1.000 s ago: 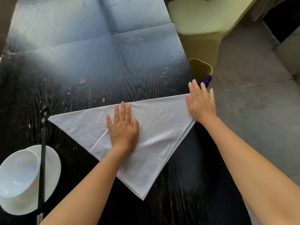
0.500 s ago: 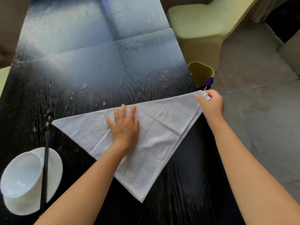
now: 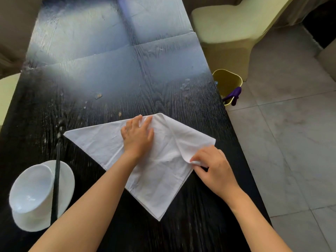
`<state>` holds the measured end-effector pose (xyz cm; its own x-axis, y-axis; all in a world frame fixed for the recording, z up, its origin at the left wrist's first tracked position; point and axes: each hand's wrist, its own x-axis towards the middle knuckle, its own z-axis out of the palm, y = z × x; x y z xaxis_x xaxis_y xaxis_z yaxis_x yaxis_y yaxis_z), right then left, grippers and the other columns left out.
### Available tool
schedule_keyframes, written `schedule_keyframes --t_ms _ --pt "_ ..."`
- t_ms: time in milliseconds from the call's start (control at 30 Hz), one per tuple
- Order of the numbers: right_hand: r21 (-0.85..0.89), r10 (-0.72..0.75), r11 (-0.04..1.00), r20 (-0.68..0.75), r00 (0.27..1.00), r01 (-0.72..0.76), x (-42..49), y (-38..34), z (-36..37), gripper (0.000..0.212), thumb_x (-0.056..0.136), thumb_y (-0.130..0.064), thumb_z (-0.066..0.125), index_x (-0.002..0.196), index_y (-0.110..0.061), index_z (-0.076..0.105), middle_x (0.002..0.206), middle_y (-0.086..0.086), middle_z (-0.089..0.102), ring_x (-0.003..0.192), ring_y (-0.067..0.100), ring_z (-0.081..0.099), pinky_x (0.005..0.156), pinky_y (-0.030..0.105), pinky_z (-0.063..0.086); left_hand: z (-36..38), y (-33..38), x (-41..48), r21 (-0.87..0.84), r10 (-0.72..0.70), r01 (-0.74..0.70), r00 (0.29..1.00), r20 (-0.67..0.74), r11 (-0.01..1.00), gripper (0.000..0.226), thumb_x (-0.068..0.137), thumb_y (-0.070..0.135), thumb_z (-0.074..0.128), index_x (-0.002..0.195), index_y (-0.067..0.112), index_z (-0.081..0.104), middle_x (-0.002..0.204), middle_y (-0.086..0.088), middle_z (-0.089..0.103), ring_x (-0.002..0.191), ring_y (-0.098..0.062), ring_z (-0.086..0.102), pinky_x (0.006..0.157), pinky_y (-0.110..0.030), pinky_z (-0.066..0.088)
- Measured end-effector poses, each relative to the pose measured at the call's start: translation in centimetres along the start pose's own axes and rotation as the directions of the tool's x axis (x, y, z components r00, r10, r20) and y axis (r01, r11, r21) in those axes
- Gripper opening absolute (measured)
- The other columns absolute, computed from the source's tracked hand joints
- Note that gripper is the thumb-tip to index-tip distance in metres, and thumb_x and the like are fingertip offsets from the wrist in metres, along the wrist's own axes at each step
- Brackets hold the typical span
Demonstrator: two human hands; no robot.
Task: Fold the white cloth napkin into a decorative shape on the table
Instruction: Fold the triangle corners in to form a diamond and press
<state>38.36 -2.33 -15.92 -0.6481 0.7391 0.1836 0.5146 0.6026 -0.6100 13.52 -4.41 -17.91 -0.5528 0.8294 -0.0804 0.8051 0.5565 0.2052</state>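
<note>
One napkin (image 3: 160,180), one bowl (image 3: 30,186), one plate (image 3: 66,180)

No writing, label, brand, number or sign can be read anywhere in the view. The white cloth napkin (image 3: 160,179), the dark tabletop (image 3: 163,79), the white bowl (image 3: 31,186), the saucer (image 3: 68,179) and the yellow bin (image 3: 227,77) are all seen as plain and unmarked.

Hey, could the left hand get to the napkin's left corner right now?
Probably yes. The left hand presses flat on the napkin, and only bare cloth lies between it and that left corner; the chopsticks sit nearer the person, off that path.
</note>
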Motion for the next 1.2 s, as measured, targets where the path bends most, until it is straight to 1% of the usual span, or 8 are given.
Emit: schedule_keyframes --t_ms 200,333,567,633,700,900,1033,1200 --pt "-0.034 0.049 0.998 0.022 0.999 -0.048 -1.8 0.7 0.0 0.018 0.07 -0.001 0.072 0.078 -0.015 0.063 0.077 -0.006 0.058 0.079 0.011 0.051 0.071 0.025 0.041 0.3 -0.2 0.0 -0.018 0.021 -0.022 0.999 -0.039 1.0 0.043 0.093 0.032 0.043 0.136 0.033 0.042 0.143 -0.003 0.036 0.133 -0.024 0.026 0.106 -0.044 0.018" --pt "-0.066 0.043 0.997 0.025 0.999 -0.041 -2.7 1.1 -0.4 0.02 0.069 0.001 0.073 0.08 -0.014 0.066 0.078 -0.005 0.059 0.076 0.015 0.053 0.069 0.029 0.045 0.6 -0.2 0.0 -0.013 0.045 -0.046 0.996 -0.079 0.999 0.042 0.093 0.031 0.044 0.136 0.031 0.045 0.142 -0.004 0.039 0.132 -0.024 0.029 0.104 -0.044 0.02" --pt "-0.044 0.031 0.999 0.016 0.999 -0.03 -4.2 0.1 0.2 0.013 0.075 -0.006 0.073 0.082 -0.014 0.066 0.077 -0.003 0.058 0.071 0.016 0.051 0.065 0.032 0.048 1.0 -0.3 0.0 -0.013 0.052 -0.053 0.994 -0.1 0.999 0.042 0.093 0.03 0.045 0.135 0.029 0.047 0.141 -0.004 0.041 0.131 -0.025 0.03 0.104 -0.044 0.02" --pt "-0.026 0.001 1.0 0.004 1.0 -0.001 -4.7 -1.0 0.9 0.005 0.079 -0.012 0.069 0.08 -0.014 0.064 0.075 -0.003 0.056 0.07 0.015 0.05 0.063 0.031 0.047 1.0 -0.4 0.0 -0.019 0.056 -0.058 0.993 -0.102 0.998 0.041 0.093 0.03 0.046 0.134 0.029 0.048 0.14 -0.004 0.042 0.131 -0.025 0.03 0.104 -0.044 0.02" --pt "-0.004 -0.022 1.0 -0.008 1.0 0.022 -5.2 -2.4 1.8 0.007 0.082 -0.017 0.064 0.077 -0.014 0.062 0.073 -0.003 0.055 0.069 0.014 0.05 0.062 0.028 0.045 0.8 -0.6 0.1 -0.029 0.068 -0.071 0.992 -0.107 0.997 0.04 0.093 0.03 0.047 0.132 0.028 0.05 0.139 -0.004 0.043 0.13 -0.026 0.032 0.103 -0.045 0.02" --pt "0.03 -0.055 0.998 0.012 0.998 0.055 -7.0 -5.9 5.3 0.01 0.081 -0.013 0.062 0.073 -0.013 0.057 0.069 -0.001 0.051 0.063 0.014 0.046 0.054 0.03 0.044 0.2 -0.8 0.1 -0.043 0.095 -0.1 0.991 -0.095 0.994 0.035 0.094 0.035 0.044 0.128 0.032 0.052 0.134 -0.001 0.045 0.126 -0.025 0.033 0.1 -0.044 0.022" --pt "0.029 -0.031 0.999 -0.013 0.999 0.032 -7.5 -7.0 6.6 0.01 0.082 -0.011 0.062 0.073 -0.012 0.057 0.069 0.0 0.052 0.063 0.017 0.048 0.055 0.031 0.044 0.0 -1.1 0.3 -0.031 0.115 -0.117 0.991 -0.069 0.993 0.037 0.094 0.036 0.042 0.13 0.033 0.05 0.134 0.0 0.044 0.126 -0.023 0.031 0.101 -0.044 0.021" --pt "-0.028 -0.022 0.999 -0.023 0.999 0.022 -7.8 -7.8 7.2 0.011 0.083 -0.013 0.061 0.073 -0.012 0.059 0.069 0.0 0.052 0.063 0.018 0.049 0.056 0.032 0.045 -0.2 -1.3 0.4 -0.02 0.133 -0.135 0.989 -0.057 0.991 0.037 0.095 0.036 0.042 0.13 0.032 0.05 0.133 0.0 0.044 0.125 -0.024 0.032 0.1 -0.042 0.022"
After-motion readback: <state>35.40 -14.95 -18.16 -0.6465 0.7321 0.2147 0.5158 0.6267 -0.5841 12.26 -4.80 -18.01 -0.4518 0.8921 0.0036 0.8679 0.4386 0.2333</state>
